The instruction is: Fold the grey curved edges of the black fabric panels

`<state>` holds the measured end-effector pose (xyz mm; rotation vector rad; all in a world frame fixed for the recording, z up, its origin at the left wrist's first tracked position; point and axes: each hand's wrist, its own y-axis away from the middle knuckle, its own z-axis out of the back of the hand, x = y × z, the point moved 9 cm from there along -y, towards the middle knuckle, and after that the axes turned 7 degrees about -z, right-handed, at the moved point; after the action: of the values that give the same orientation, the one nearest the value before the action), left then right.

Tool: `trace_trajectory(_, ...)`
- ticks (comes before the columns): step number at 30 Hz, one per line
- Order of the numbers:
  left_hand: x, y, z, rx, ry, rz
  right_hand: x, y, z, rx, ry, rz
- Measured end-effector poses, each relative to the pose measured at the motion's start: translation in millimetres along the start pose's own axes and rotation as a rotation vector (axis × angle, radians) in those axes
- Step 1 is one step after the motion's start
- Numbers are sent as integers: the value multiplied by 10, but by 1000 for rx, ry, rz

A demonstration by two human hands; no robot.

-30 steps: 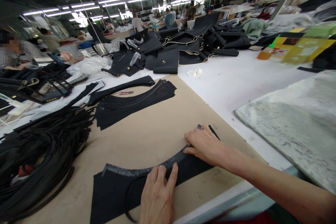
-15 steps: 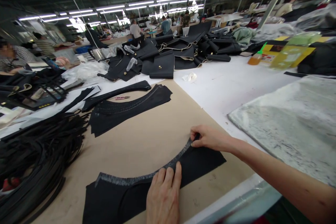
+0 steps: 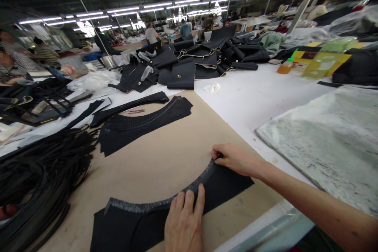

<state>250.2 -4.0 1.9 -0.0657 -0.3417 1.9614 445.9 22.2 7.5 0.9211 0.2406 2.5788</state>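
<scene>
A black panel (image 3: 115, 226) with a curved upper edge lies in front of me, a grey roughened band (image 3: 132, 206) running along that curve. My left hand (image 3: 185, 220) presses flat on the middle of the panel, fingers stretched out just below the band. A thin black strip (image 3: 140, 220) loops over the panel and passes under this hand. At the right end of the curve, my right hand (image 3: 232, 159) pinches black material between thumb and fingers; it appears to be the strip's end, though the fingertips partly hide it.
Stacked curved black panels (image 3: 141, 120) lie behind, beside small pink-handled snips (image 3: 136, 111). Many black strips (image 3: 38, 181) are heaped at left. A stone-like slab (image 3: 325, 138) is at right, a glue bottle (image 3: 286, 65) farther back. Black bag parts (image 3: 180, 73) are piled at the far side; people work beyond.
The view has shifted slightly. Both hands keep nearly the same places on the panel, the left flat and the right pinching at the curve's right end.
</scene>
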Motion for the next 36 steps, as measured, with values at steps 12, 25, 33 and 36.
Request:
trace_trajectory(12,11,1,-10,3,5,9,-23,21,58,35,13,-8)
trace_trajectory(25,9,-50,-26,45,24,33,32,43,-14,-48,90,27)
trace_trajectory(33,6,-37,-11,43,4,34,-157,126,15,-162,-99,45)
trace_trajectory(36,-3,-38,3,22,-17,31,-220,127,24,-188,-137,65)
